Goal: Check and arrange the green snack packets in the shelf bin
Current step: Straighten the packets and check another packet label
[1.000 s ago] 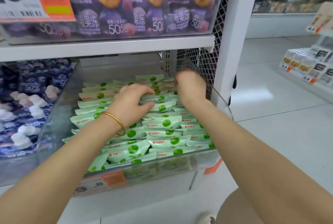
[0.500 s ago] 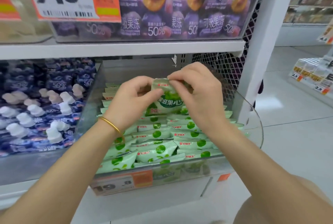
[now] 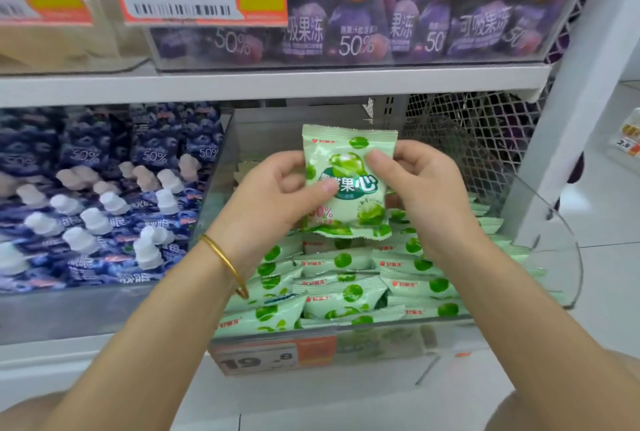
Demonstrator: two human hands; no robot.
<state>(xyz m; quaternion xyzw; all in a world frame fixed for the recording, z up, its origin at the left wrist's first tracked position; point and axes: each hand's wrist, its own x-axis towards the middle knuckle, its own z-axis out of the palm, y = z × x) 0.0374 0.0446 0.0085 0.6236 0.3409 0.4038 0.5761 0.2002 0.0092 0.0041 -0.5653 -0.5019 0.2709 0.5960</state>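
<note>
While both hands pinch it, left hand (image 3: 277, 195) and right hand (image 3: 426, 188), one green packet (image 3: 348, 181) sits upright at frame centre, above the packet pile (image 3: 346, 285) in the clear bin (image 3: 547, 243).

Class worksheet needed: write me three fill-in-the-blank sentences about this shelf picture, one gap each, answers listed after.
The packet gripped by the left hand and right hand is ____ in colour.
The gold bangle is on the ____ wrist.
The price tag on the bin begins with the number ____.
Missing words: green; left; 19.
</note>
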